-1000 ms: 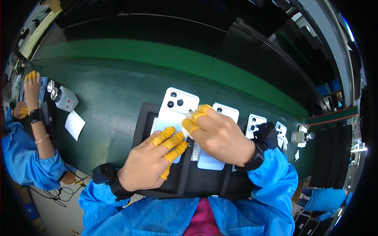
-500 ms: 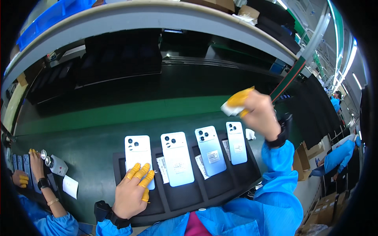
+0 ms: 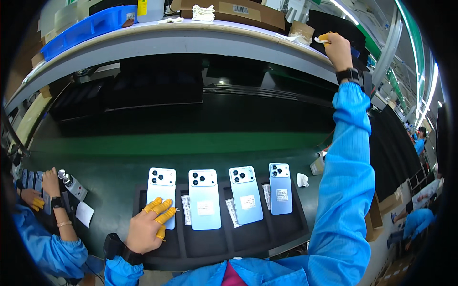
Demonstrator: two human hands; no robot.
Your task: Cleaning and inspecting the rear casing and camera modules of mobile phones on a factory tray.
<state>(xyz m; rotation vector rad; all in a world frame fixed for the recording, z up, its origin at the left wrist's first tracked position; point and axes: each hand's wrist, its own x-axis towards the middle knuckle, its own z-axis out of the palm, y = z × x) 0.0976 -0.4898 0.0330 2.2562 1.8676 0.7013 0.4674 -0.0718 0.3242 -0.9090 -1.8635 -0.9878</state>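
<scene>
My left hand (image 3: 148, 231), with yellow finger cots, rests its stretched fingers on the lower back of the leftmost light-blue smartphone (image 3: 162, 186). That phone lies camera side up in a black compartment tray (image 3: 205, 243). To its right lie a second phone (image 3: 205, 186), a third phone (image 3: 246, 209) and a fourth phone (image 3: 280, 183), each with a white label on its back. Printed paper strips (image 3: 186, 209) stick out beside them. At the right end of the upper shelf, my raised right hand (image 3: 338, 51) pinches a small white cloth (image 3: 321, 41), mostly hidden by its fingers.
The shelf (image 3: 229, 42) spans the bench and bears a blue bin (image 3: 90, 31), folded white cloths (image 3: 203, 13) and a cardboard box (image 3: 253, 15). A crumpled white wipe (image 3: 302, 179) lies right of the tray. At left, a co-worker's hands (image 3: 50, 183) handle phones near a bottle (image 3: 75, 187).
My right hand has risen from above the bench to the shelf's right end, still holding the white cloth. The view has tilted upward. My left hand stays on the leftmost phone.
</scene>
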